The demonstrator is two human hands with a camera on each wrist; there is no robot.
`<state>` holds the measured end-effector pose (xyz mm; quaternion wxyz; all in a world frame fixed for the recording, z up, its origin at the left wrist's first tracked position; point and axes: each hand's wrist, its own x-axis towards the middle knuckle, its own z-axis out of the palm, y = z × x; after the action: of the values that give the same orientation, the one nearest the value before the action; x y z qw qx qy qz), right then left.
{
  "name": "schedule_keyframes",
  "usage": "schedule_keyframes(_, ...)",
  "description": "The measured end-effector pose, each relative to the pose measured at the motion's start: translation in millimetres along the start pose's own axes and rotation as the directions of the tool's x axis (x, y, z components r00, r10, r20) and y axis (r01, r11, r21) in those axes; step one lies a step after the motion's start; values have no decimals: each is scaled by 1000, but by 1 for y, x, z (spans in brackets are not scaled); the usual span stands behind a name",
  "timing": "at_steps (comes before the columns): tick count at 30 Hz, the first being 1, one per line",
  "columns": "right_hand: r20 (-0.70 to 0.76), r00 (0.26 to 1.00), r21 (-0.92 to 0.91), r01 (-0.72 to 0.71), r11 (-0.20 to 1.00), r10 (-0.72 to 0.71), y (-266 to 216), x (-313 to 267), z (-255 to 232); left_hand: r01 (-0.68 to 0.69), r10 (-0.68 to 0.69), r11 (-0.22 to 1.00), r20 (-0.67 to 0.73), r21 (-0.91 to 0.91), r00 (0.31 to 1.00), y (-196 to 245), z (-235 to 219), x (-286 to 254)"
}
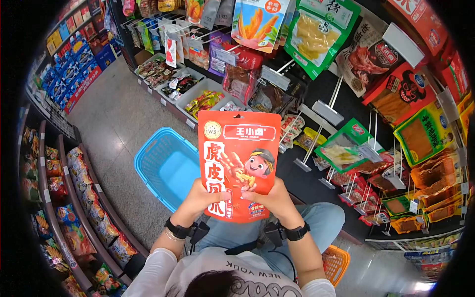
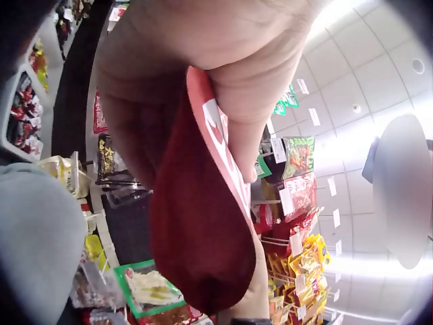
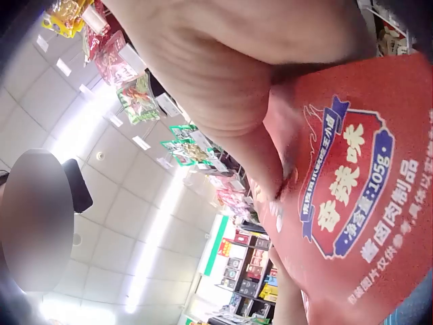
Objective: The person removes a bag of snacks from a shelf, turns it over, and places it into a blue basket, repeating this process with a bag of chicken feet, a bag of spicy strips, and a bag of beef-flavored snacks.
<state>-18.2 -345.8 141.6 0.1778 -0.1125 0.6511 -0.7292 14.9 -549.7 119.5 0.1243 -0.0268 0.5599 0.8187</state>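
Note:
A red snack pouch (image 1: pixel 237 148) with a cartoon face stands upright between both hands, its printed front toward the head camera. The left hand (image 1: pixel 202 197) grips its lower left edge, thumb across the front and fingers behind. At the lower right edge the right hand (image 1: pixel 272 199) holds it the same way. In the left wrist view the pouch (image 2: pixel 203 230) shows its bottom fold, with the left hand (image 2: pixel 203 61) around its edge. The right wrist view shows the right hand's (image 3: pixel 210 74) thumb pressing the pouch (image 3: pixel 352 183) beside a blue-edged label.
A blue basket (image 1: pixel 166 168) stands on the floor beyond the left hand, and an orange basket (image 1: pixel 336 265) is near the right knee. Hanging packs, including a green one (image 1: pixel 321 37), fill the rack ahead and right. Shelves of snacks (image 1: pixel 91 198) line the left.

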Motion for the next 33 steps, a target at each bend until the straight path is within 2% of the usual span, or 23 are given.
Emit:
schedule_keyframes(2,32,999,29,-29,999,28,6,3,-3,8,-8,1000,1,11,1000,0,-1,5)
schedule_keyframes(5,-9,1000,-56,28,998,-28,19,7,-5,6,-7,999,13,44,1000,0,-3,11)
schedule_keyframes(9,-48,998,-78,25,997,-29,23,11,2,-29,28,991,9,131,1000,0,-10,13)
schedule_keyframes(13,-24,999,-68,39,997,-41,24,25,15,-34,47,992,-101,122,994,1,-23,7)
schedule_keyframes(20,134,989,-173,80,982,-57,37,47,57,-220,252,964,-265,147,931,-1,-72,-20)
schedule_keyframes(21,148,983,-167,129,978,-105,42,52,63,-216,249,966,-301,138,920,1,-78,-24)
schedule_keyframes(24,211,975,-180,108,978,-69,57,70,79,-215,255,966,-373,145,892,-4,-104,-32)
schedule_keyframes(25,204,973,-177,143,974,-106,65,79,83,-209,262,963,-398,170,879,-7,-111,-35)
schedule_keyframes(28,121,983,26,136,990,-138,85,108,100,-164,263,954,-438,252,860,-15,-132,-37)
schedule_keyframes(29,78,978,-20,197,980,-194,83,116,106,-144,262,949,-445,281,856,-21,-141,-36)
schedule_keyframes(32,151,974,-257,201,945,-167,83,136,122,-149,248,959,-464,240,850,-28,-152,-28)
schedule_keyframes(33,144,979,-337,183,924,-141,99,146,128,-234,322,943,-466,238,824,-40,-161,-22)
